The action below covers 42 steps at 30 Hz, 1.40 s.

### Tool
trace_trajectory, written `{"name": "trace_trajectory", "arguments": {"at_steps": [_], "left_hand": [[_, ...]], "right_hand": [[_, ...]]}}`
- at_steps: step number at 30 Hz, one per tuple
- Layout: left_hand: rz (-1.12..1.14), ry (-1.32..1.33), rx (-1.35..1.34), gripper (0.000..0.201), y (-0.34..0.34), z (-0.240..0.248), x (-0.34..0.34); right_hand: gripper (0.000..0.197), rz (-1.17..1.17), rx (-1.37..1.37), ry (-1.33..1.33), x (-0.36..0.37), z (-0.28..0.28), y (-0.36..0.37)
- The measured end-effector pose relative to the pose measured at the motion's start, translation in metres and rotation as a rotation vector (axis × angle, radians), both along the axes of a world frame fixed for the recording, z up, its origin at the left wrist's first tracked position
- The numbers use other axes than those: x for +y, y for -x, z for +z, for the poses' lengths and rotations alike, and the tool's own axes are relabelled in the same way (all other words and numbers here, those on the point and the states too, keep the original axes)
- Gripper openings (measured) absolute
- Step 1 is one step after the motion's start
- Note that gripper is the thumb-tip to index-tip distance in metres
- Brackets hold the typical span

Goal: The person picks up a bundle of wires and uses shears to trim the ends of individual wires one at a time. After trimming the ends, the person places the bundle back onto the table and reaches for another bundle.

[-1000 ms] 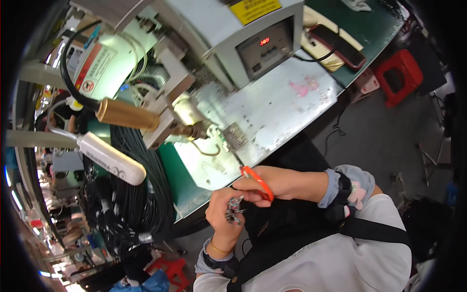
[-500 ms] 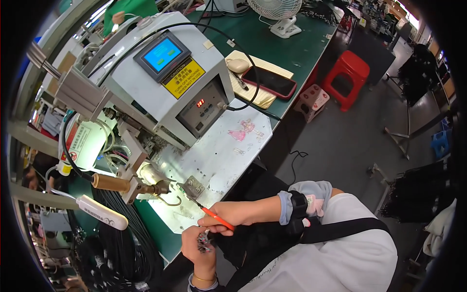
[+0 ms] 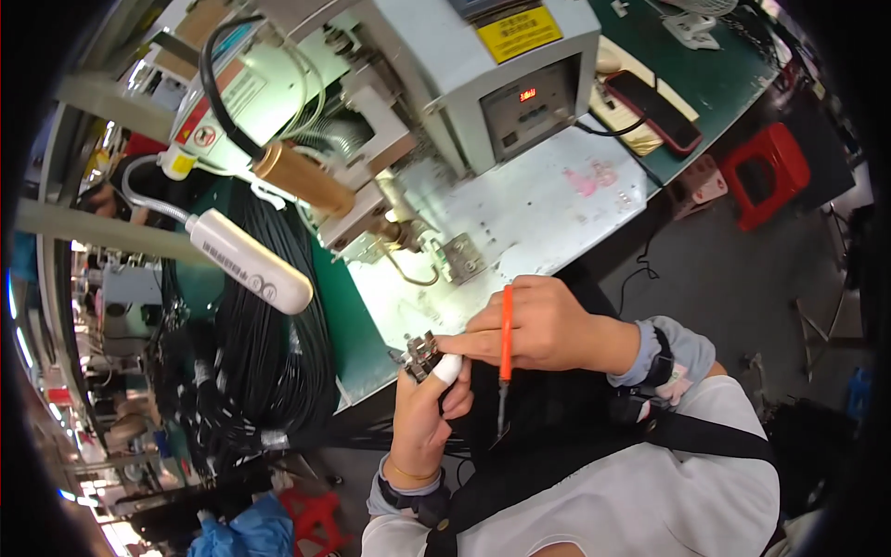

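My left hand (image 3: 422, 422) is closed around a cluster of small silvery metal pieces (image 3: 419, 353), which stick up above its fist. A white cover (image 3: 447, 369) wraps one of its fingertips. Just to the right, my right hand (image 3: 548, 330) grips a slim tool with an orange handle (image 3: 506, 334). That tool's thin dark metal tip points down toward my lap. The right index finger reaches to the metal pieces and the white-covered fingertip. Beyond both hands, a small metal block (image 3: 460, 258) sits on the machine's white worktop (image 3: 557, 213), beside the machine's nozzle-like head.
A grey bench machine (image 3: 506, 102) stands behind the worktop. A white lamp (image 3: 251, 263) hangs at the left over bundled black cables (image 3: 269, 343). A phone (image 3: 654, 111) lies on the green table at the back right, with a red stool (image 3: 768, 176) beyond it.
My right hand has turned the orange tool from pointing at the machine to pointing down. Its finger now reaches the metal pieces. The view has swung left and down.
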<state>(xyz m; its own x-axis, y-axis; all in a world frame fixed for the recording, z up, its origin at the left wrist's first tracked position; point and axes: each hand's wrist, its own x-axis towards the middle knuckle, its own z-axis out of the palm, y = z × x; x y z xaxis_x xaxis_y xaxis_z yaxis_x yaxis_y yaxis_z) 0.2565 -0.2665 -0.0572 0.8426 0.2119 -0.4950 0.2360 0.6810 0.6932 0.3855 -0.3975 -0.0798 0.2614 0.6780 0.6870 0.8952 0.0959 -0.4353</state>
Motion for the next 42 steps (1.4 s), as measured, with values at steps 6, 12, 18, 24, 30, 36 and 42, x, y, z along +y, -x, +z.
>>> {"name": "trace_trajectory", "arguments": {"at_steps": [6,12,18,24,30,36,42], "left_hand": [[0.007,0.014,0.012,0.01,0.005,0.002,0.002],[0.006,-0.039,0.034,0.012,0.005,0.0,-0.001],[0.165,-0.837,-0.118,0.017,0.009,-0.018,-0.016],[0.173,-0.489,-0.031,0.017,0.005,-0.006,-0.012],[0.154,-0.321,0.004,0.016,0.002,-0.003,-0.008],[0.211,-0.429,-0.051,0.014,0.001,-0.004,-0.011],[0.267,-0.52,-0.114,0.016,0.002,-0.007,-0.015]], "right_hand": [[0.031,-0.024,-0.127,-0.047,0.002,-0.003,0.005],[0.023,-0.105,-0.258,-0.046,-0.003,-0.007,0.012],[0.02,-0.162,0.008,-0.178,0.009,-0.014,0.023],[0.023,-0.008,0.456,-0.18,0.007,-0.013,0.026],[0.018,-0.056,0.403,-0.289,0.015,-0.02,0.026],[0.022,-0.075,0.488,-0.007,-0.005,-0.005,0.018],[0.032,-0.176,0.49,0.432,-0.005,-0.009,0.029]]}}
